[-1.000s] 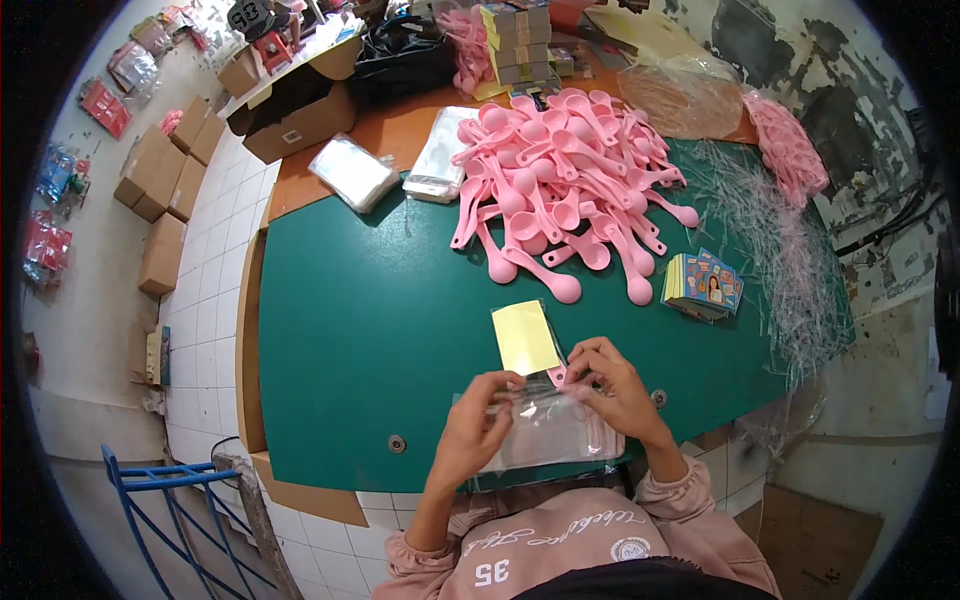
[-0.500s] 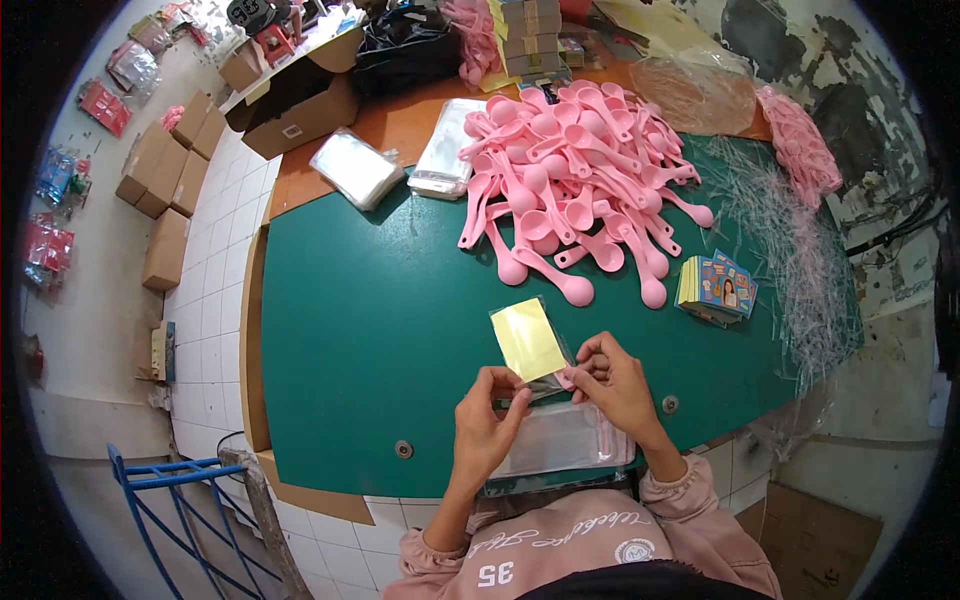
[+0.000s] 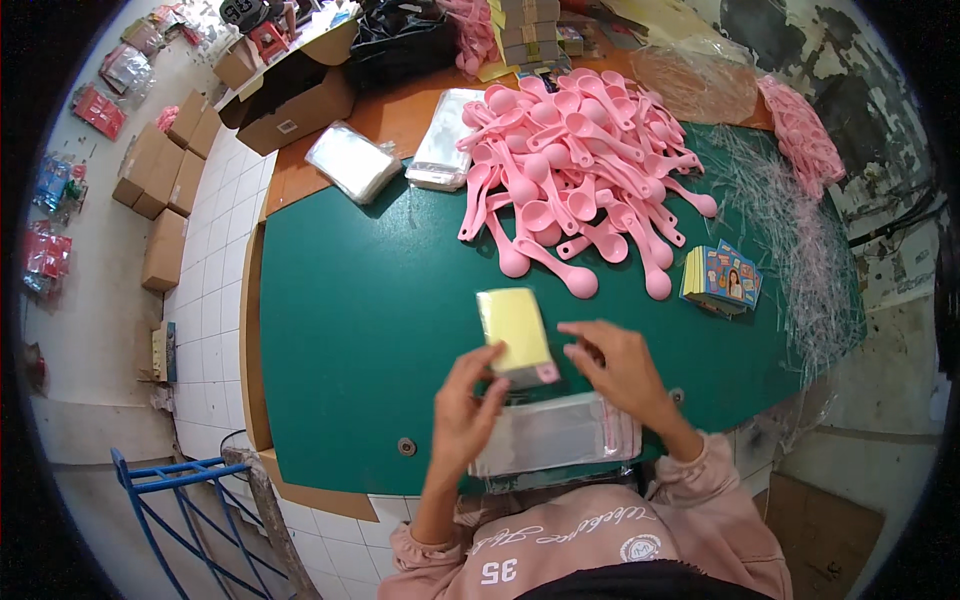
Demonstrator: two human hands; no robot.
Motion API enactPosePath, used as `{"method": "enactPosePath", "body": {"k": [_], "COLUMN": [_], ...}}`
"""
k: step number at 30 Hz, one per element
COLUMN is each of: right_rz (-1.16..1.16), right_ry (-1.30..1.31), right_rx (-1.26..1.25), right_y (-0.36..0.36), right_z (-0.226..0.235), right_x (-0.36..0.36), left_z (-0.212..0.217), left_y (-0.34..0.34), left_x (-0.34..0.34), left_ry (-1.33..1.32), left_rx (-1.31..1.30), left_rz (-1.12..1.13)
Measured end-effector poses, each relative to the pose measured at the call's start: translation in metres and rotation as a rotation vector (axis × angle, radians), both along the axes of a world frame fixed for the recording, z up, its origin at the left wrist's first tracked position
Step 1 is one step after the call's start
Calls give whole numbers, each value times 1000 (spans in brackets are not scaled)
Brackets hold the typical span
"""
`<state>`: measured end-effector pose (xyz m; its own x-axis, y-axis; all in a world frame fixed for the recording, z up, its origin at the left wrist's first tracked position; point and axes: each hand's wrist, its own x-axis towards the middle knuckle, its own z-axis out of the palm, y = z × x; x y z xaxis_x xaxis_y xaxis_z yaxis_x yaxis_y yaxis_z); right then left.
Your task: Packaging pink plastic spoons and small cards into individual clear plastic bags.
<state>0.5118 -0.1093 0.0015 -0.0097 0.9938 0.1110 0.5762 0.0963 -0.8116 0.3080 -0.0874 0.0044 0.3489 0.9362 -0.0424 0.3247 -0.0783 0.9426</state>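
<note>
My left hand (image 3: 470, 400) grips the left side of a clear plastic bag with a yellow card (image 3: 516, 330) inside; a pink spoon handle end (image 3: 546, 372) shows at its lower right corner. The rest of that spoon is hidden by the card. My right hand (image 3: 622, 368) is apart from the bag, just to its right, with fingers spread and slightly blurred. Below both hands, a stack of clear plastic bags (image 3: 545, 436) lies at the table's near edge. Farther off is a big heap of pink measuring spoons (image 3: 575, 165).
A stack of printed cards (image 3: 722, 280) sits at the right on the green table (image 3: 360, 320). More clear bags (image 3: 352, 163) lie at the far left, beside an open cardboard box (image 3: 300, 105). Tangled clear plastic strands (image 3: 800, 260) line the right edge. A blue metal frame (image 3: 190, 480) stands left.
My right hand has let go of the bag's right corner and opened, moving slightly right. My left hand has moved a little left with the bag, which is now more upright.
</note>
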Motion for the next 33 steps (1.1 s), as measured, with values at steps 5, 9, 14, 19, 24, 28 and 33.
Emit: {"method": "enactPosePath", "body": {"k": [5, 9, 14, 19, 24, 28, 33], "right_rz": [-15, -79, -61, -28, 1, -148, -388], "right_ry": [-452, -780, -379, 373, 840, 1002, 740], "right_rx": [344, 310, 189, -79, -129, -211, -104], "right_y": [63, 83, 69, 24, -21, -39, -38], "right_z": [-10, -28, -6, 32, 46, 42, 30], "right_x": [9, 6, 12, 46, 51, 44, 36], "left_z": [6, 20, 2, 0, 9, 4, 7], "left_y": [27, 12, -30, -30, -24, -13, -6], "left_x": [-44, -5, 30, 30, 27, 23, 23], "left_ry": [816, 417, 460, 382, 176, -48, -288], "left_rx": [595, 479, 506, 430, 119, -222, -488], "left_rz": [302, -160, -546, -646, -592, -490, -256]}}
